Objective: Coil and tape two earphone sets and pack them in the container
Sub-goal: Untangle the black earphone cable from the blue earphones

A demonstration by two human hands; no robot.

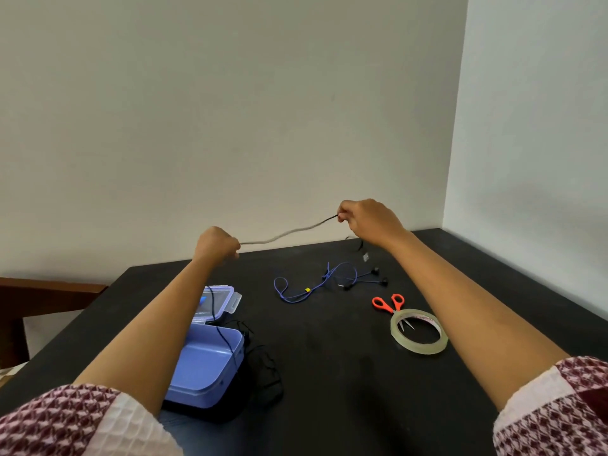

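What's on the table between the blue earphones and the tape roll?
Head view: orange-handled scissors lie between blue earphones and tape roll, blade tips inside the roll's ring.

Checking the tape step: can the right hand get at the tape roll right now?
Probably yes, once freed. The tape roll lies uncovered on the table near that arm, but the right hand is pinching the black cable and must let go first.

Plain-walled home room: black table (329,373), wooden chair (49,291)

Nothing legible — tape roll (419,347) print blurred
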